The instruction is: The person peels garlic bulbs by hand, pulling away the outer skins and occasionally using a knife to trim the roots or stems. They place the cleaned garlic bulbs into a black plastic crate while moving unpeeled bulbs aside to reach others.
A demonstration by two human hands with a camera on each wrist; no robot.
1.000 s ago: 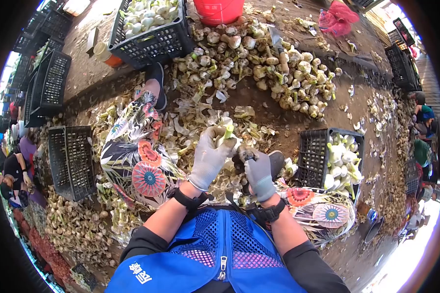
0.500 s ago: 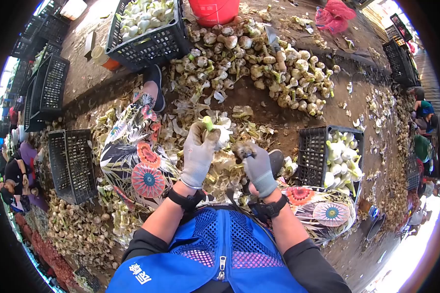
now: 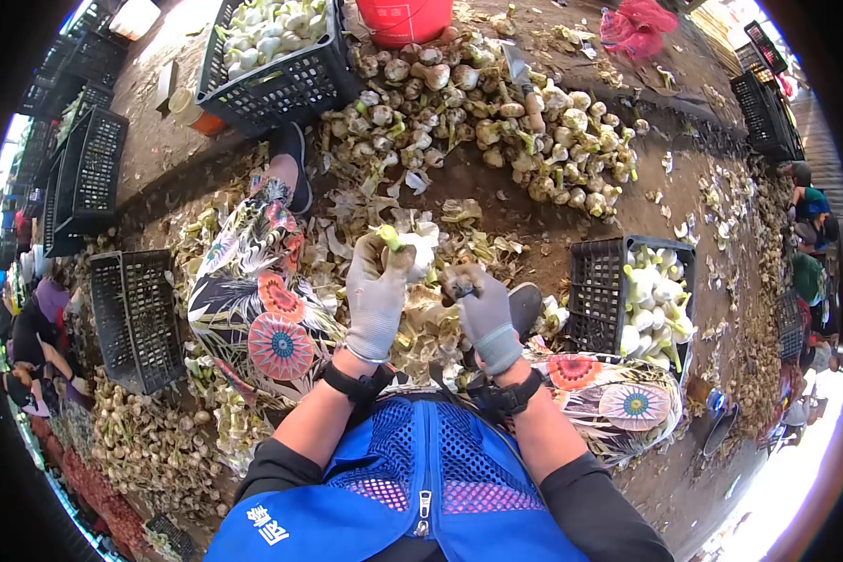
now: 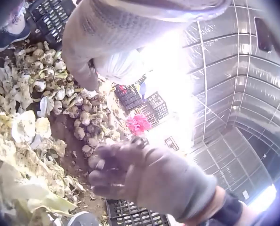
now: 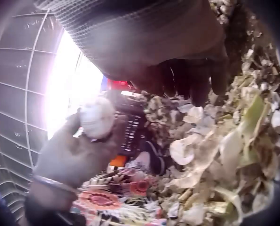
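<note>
My gloved left hand grips a pale garlic bulb, its short green stem standing up past the thumb. In the right wrist view the bulb looks white and smooth, blurred in the fingers. Apart from it, a little to the right, is my gloved right hand, its fingertips dark with dirt. In the left wrist view the right hand's fingers are loosely bent, with no bulb in them. Loose garlic skins lie on the ground below both hands.
Unpeeled garlic is heaped ahead, with a wooden-handled blade lying on it. Black crates of cleaned garlic stand at the right and front left. A red bucket and an empty-looking crate are also around me.
My hands have drawn apart, the left moving slightly left with the bulb, its stem tipping leftward. The right hand has lifted a little away from the bulb.
</note>
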